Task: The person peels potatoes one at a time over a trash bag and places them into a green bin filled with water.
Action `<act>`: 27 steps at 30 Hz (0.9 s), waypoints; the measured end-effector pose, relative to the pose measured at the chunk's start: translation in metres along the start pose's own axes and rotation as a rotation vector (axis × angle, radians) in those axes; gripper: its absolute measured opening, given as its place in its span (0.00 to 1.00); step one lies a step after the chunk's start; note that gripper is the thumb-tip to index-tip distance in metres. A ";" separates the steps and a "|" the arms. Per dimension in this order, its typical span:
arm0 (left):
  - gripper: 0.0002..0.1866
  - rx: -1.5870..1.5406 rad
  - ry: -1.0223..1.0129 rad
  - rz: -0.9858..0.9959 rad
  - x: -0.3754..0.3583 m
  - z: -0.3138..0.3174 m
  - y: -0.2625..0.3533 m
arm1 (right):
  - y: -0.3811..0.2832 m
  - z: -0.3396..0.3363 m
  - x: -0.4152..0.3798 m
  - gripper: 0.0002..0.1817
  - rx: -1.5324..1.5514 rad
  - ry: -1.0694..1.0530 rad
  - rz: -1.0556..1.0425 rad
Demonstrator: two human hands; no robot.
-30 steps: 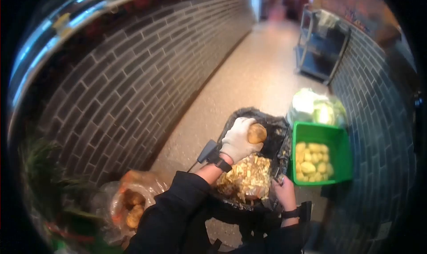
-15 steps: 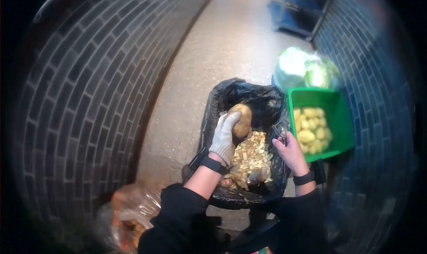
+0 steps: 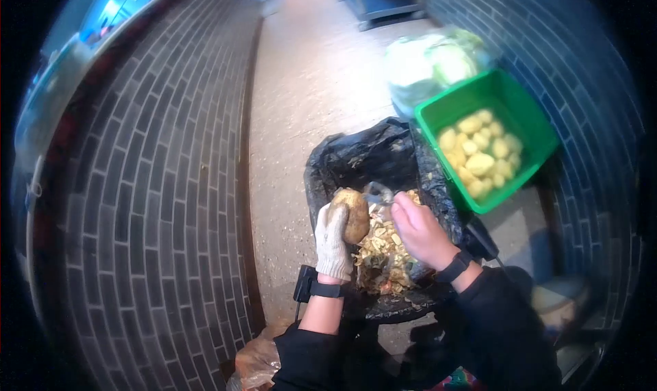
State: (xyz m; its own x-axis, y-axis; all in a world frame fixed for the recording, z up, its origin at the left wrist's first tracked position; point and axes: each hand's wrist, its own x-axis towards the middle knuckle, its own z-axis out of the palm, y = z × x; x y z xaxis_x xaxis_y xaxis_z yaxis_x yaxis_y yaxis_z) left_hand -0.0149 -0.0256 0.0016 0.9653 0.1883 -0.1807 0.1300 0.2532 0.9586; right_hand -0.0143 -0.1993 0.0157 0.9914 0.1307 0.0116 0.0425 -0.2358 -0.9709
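My left hand (image 3: pixel 331 244), in a pale knitted glove, holds a large brown unpeeled potato (image 3: pixel 352 215) over a bin lined with a black bag (image 3: pixel 363 148). Close by on the right, my bare right hand (image 3: pixel 419 232) is closed around a tool whose blurred end points toward the potato; its exact shape cannot be made out. Peelings and scraps (image 3: pixel 383 244) fill the bin beneath both hands. To the upper right stands a green crate (image 3: pixel 527 121) with several peeled potatoes (image 3: pixel 480 164) inside.
Pale cabbages in clear wrapping (image 3: pixel 438 59) lie behind the crate. A dark brick wall (image 3: pixel 157 206) runs along the left, another on the right. A plastic bag (image 3: pixel 259 360) rests at bottom left, and a metal-framed cart (image 3: pixel 390 1) stands at the far end.
My right hand has moved in toward the potato, which now sits lower in my left hand. The camera view has turned, shifting the crate and cabbages up in the picture.
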 end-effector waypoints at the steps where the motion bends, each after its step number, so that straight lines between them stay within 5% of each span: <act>1: 0.20 0.027 -0.017 0.042 0.002 -0.002 -0.004 | -0.003 0.000 -0.002 0.09 -0.062 -0.008 -0.010; 14: 0.21 0.348 0.106 0.281 0.002 0.017 0.006 | 0.008 0.005 -0.004 0.10 -0.167 0.012 -0.035; 24: 0.19 0.061 0.321 0.180 0.009 0.013 -0.009 | 0.007 0.043 -0.017 0.10 -0.186 0.087 -0.060; 26: 0.21 0.012 0.392 0.187 0.013 0.014 -0.006 | -0.006 0.046 -0.028 0.10 -0.176 -0.183 0.242; 27: 0.23 -0.058 0.457 0.155 0.019 0.010 -0.004 | -0.009 0.051 -0.038 0.10 -0.254 -0.273 0.168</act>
State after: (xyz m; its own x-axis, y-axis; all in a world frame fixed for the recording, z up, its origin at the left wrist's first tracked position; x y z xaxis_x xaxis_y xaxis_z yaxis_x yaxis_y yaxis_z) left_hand 0.0048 -0.0326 -0.0029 0.7725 0.6222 -0.1270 -0.0332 0.2392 0.9704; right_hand -0.0590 -0.1530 0.0114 0.9191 0.3130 -0.2393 -0.0541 -0.5012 -0.8636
